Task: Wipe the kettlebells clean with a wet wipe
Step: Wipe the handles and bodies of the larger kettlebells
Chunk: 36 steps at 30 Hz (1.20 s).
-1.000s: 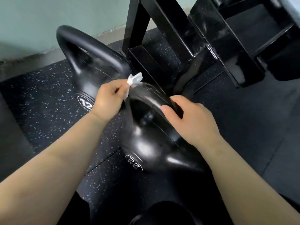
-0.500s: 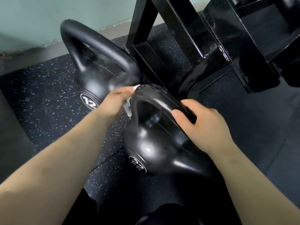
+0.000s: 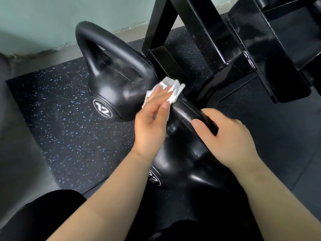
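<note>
Right now the crumpled white wet wipe (image 3: 169,91) sits under the flat fingers of my left hand (image 3: 152,122), pressed against the top bend of the handle of the nearer glossy black kettlebell (image 3: 180,164), the one whose round white-ringed badge is half hidden by my left forearm. My left fingers lie spread and nearly straight on the wipe, pinning it to the metal and not pinching it, so the cloth is held only by pressure. My right hand (image 3: 229,138) is curled shut around the lower run of that same handle, steadying the weight, which stands on the speckled black rubber floor mat (image 3: 66,122) close in front of my dark-clothed knees. Just beyond it, near but not clearly touching, stands the second glossy black kettlebell (image 3: 114,80) marked 12, upright with its big loop handle toward the pale green wall (image 3: 52,18). Behind both rises the black steel rack frame (image 3: 225,49). As I judge it, the main risk is the wipe sliding out from under my open fingers as I rub round the curve, since nothing grips it; it could drop onto the gritty mat and pick up dirt. A hard push could also rock the heavy bell against my right fingers or knock it into its neighbour. No bin, tub or wipe packet shows anywhere, so I see no container and nothing held in one.
</note>
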Each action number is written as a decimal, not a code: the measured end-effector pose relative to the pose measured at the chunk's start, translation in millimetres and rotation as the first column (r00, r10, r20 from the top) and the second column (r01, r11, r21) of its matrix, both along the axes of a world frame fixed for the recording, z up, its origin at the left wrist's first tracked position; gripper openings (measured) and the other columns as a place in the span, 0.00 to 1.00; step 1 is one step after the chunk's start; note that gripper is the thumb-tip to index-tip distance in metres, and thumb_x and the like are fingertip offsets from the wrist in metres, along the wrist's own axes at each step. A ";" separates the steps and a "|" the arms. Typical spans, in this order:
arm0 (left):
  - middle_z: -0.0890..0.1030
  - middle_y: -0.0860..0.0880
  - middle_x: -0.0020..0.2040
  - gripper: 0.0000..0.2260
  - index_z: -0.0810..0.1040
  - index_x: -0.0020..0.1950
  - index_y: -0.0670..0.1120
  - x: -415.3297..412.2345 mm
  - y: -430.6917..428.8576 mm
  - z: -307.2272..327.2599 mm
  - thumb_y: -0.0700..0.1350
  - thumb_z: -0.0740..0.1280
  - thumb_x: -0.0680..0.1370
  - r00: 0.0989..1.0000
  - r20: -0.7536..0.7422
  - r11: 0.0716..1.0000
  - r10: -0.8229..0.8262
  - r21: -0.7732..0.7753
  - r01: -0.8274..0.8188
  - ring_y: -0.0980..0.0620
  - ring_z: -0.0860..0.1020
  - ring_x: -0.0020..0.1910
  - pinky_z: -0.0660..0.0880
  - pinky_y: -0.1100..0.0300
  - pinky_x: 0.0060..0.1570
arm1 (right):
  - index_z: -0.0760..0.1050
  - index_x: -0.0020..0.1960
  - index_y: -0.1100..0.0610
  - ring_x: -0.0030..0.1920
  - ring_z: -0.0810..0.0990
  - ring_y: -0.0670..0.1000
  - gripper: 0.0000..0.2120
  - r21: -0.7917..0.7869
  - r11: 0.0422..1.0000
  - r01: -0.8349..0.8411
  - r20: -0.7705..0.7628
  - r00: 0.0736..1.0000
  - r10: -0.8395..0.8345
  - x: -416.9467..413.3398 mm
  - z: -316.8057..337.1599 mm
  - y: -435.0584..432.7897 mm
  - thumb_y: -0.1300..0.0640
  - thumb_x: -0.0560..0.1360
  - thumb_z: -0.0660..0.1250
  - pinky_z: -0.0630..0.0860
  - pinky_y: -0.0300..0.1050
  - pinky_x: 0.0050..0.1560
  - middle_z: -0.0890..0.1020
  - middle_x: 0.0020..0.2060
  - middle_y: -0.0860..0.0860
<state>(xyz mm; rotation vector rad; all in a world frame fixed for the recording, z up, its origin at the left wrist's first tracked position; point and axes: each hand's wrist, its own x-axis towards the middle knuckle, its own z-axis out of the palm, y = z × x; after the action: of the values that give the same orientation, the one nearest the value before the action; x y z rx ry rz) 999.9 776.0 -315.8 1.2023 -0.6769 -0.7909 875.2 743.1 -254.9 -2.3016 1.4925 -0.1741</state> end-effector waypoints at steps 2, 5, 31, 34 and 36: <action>0.72 0.51 0.63 0.15 0.71 0.59 0.54 -3.6 2.4 -11.0 0.39 0.59 0.74 0.995 0.053 0.996 0.088 0.010 -0.089 0.57 0.67 0.66 0.63 0.72 0.64 | 0.71 0.59 0.50 0.44 0.75 0.54 0.20 -0.013 1.000 -0.005 -0.001 1.000 0.005 0.0 -0.6 -0.7 0.42 0.72 0.57 0.65 0.43 0.45 0.77 0.38 0.47; 0.80 0.42 0.54 0.10 0.78 0.52 0.47 5.6 -6.5 -37.0 0.42 0.58 0.77 0.981 -0.141 0.975 0.136 0.194 -0.107 0.51 0.75 0.53 0.70 0.55 0.57 | 0.71 0.59 0.50 0.45 0.76 0.54 0.21 -0.025 1.000 -0.014 -0.006 1.000 0.013 0.1 -0.7 -1.3 0.41 0.71 0.56 0.66 0.44 0.45 0.80 0.41 0.50; 0.77 0.58 0.25 0.13 0.75 0.29 0.45 45.4 -55.7 10.4 0.42 0.58 0.72 0.852 0.192 0.835 -0.487 0.387 0.390 0.61 0.71 0.29 0.69 0.66 0.36 | 0.72 0.53 0.54 0.38 0.70 0.52 0.18 -0.049 0.998 -0.027 0.029 0.999 0.029 -1.0 3.6 1.2 0.42 0.73 0.56 0.64 0.44 0.38 0.79 0.37 0.52; 0.78 0.53 0.27 0.12 0.77 0.31 0.46 54.7 -50.7 -1.6 0.43 0.60 0.73 0.913 -0.036 0.844 -0.407 0.368 0.391 0.55 0.75 0.30 0.71 0.62 0.36 | 0.72 0.53 0.55 0.39 0.71 0.53 0.19 -0.033 0.999 -0.026 0.042 0.999 0.028 -2.0 4.5 1.1 0.42 0.73 0.56 0.67 0.45 0.40 0.80 0.38 0.53; 0.77 0.56 0.22 0.16 0.76 0.31 0.48 55.3 -45.6 -5.8 0.40 0.58 0.76 0.926 -0.065 0.860 -0.372 0.351 0.370 0.59 0.74 0.25 0.70 0.67 0.30 | 0.72 0.54 0.55 0.41 0.71 0.53 0.19 -0.033 0.999 -0.022 0.052 0.998 0.024 -2.6 4.0 1.0 0.41 0.73 0.56 0.67 0.46 0.42 0.80 0.40 0.53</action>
<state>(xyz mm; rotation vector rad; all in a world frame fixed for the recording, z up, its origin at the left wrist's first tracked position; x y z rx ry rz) 1055.2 730.4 -321.6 1.4218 -0.8050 -1.2796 872.6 744.1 -250.9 -2.3198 1.4468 -0.2519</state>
